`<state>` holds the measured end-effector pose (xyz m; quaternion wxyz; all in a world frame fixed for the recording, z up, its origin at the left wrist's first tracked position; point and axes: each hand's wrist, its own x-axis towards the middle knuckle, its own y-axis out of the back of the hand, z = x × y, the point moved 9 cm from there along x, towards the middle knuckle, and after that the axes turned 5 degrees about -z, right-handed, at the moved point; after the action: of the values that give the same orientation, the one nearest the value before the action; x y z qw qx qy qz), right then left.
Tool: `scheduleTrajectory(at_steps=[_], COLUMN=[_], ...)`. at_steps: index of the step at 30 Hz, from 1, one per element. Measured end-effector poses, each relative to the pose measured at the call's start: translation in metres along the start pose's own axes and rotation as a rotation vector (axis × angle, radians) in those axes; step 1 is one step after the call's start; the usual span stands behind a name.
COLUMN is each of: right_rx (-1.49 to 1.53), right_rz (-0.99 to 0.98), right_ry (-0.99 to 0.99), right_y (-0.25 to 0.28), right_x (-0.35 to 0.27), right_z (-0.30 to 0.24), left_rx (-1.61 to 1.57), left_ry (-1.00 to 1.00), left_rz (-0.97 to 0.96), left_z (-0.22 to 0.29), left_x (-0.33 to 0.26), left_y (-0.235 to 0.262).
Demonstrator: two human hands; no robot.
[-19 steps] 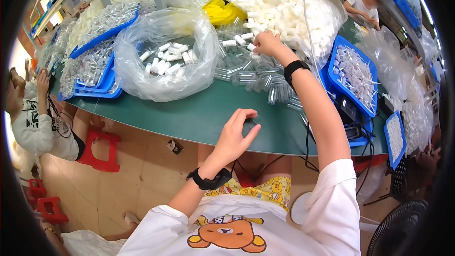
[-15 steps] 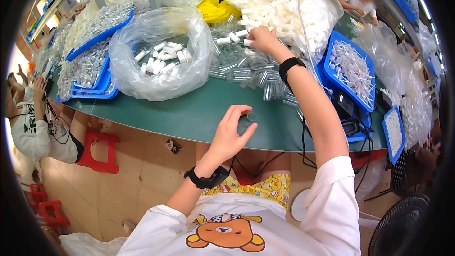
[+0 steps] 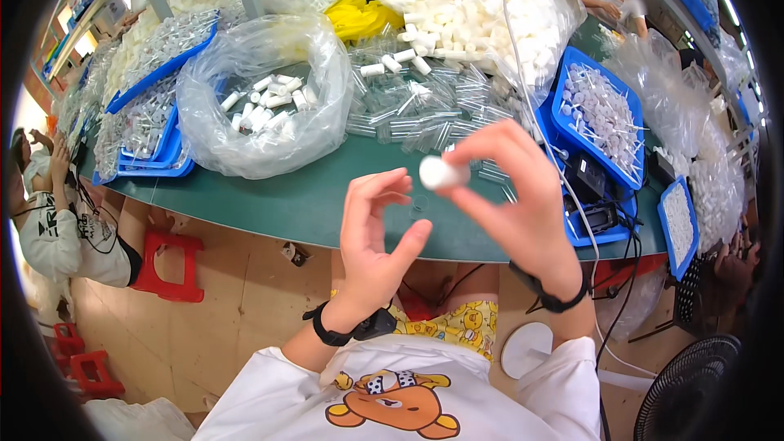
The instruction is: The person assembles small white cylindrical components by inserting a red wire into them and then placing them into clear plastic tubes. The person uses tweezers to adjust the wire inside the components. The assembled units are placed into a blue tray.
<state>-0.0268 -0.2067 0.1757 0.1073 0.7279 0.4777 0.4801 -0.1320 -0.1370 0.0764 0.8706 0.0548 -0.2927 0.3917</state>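
My right hand (image 3: 527, 212) is raised over the near part of the table and pinches a white cylinder (image 3: 441, 172) between thumb and fingers. Its round end is turned toward the left hand and slightly blurred. Beside it my left hand (image 3: 369, 237) holds nothing, its fingers curved and apart from the thumb. Between the two hands, a small clear ring-shaped outline (image 3: 419, 203) shows against the green table, like a tube seen end-on. Farther back lies a pile of clear tubes (image 3: 425, 110), with a few loose white cylinders (image 3: 392, 63) at its far edge.
Left of the tubes stands an open plastic bag (image 3: 327, 126) of white cylinders. A large bag of white pieces (image 3: 490, 12) lies behind, near a yellow bag (image 3: 359, 18). Blue trays (image 3: 545, 118) stand right, near a hanging white cable (image 3: 523, 73). Co-workers sit left and far right.
My right hand has come back from the pile of white pieces toward me with a white cylinder. My left hand has lifted a little, its fingers still apart. The view has shifted slightly.
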Motion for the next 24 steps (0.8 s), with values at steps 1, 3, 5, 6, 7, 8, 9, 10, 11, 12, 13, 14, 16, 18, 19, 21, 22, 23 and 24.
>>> scheduleTrajectory(at_steps=[1,3,5,6,7,8,9,10,11,12,13,14,16,18,19,21,22,23,24], right_rx=[0.013,0.120,0.174,0.215,0.255,0.290,0.328,0.365,0.401,0.399,0.396,0.394,0.267,0.022,-0.107,-0.266,-0.380,-0.511,-0.568], right_rz=[-0.010,-0.016,0.004,0.019,0.034,0.023,0.031,0.040,0.049,0.031,0.013,-0.005,-0.021,-0.038,-0.027,0.024,0.007,-0.004,-0.071], right_ry=[0.004,-0.043,-0.080,-0.099,-0.119,-0.141,-0.160,-0.180,-0.200,-0.219,-0.240,-0.262,-0.321,-0.412,-0.470,-0.556,-0.601,-0.657,-0.688], right_y=[-0.002,-0.006,-0.008,-0.009,-0.010,-0.011,-0.010,-0.008,-0.006,-0.004,0.000,0.004,0.027,0.058,0.075,0.110,0.121,0.137,0.148], right_x=[-0.007,-0.020,-0.033,-0.040,-0.045,-0.052,-0.057,-0.061,-0.065,-0.067,-0.069,-0.070,-0.075,-0.078,-0.078,-0.082,-0.082,-0.083,-0.083], right_z=[-0.006,-0.008,-0.005,-0.003,0.000,0.005,0.009,0.012,0.015,0.017,0.020,0.024,0.038,0.057,0.069,0.104,0.124,0.142,0.166], left_rx=[-0.079,-0.128,-0.093,-0.108,-0.104,-0.101,-0.101,-0.086,-0.072,-0.062,-0.052,-0.043,-0.060,-0.209,-0.271,-0.245,-0.237,-0.245,-0.252], left_ry=[0.009,0.007,0.001,0.013,0.016,0.019,0.022,0.052,0.082,0.107,0.142,0.178,0.206,0.347,0.418,0.352,0.374,0.396,0.374], left_rz=[-0.009,-0.024,-0.070,-0.060,-0.093,-0.126,-0.162,-0.171,-0.181,-0.190,-0.186,-0.184,-0.240,-0.236,-0.228,-0.272,-0.265,-0.269,-0.239], left_z=[0.006,0.015,0.021,0.024,0.024,0.025,0.025,0.024,0.023,0.023,0.021,0.019,0.017,0.003,-0.004,-0.005,-0.006,-0.008,-0.007], left_x=[0.002,0.001,-0.004,-0.005,-0.006,-0.008,-0.009,-0.010,-0.012,-0.013,-0.015,-0.018,-0.024,-0.042,-0.051,-0.056,-0.060,-0.062,-0.063], left_y=[-0.004,-0.011,-0.017,-0.019,-0.023,-0.027,-0.032,-0.034,-0.036,-0.039,-0.039,-0.037,-0.037,-0.035,-0.033,-0.035,-0.032,-0.033,-0.032])
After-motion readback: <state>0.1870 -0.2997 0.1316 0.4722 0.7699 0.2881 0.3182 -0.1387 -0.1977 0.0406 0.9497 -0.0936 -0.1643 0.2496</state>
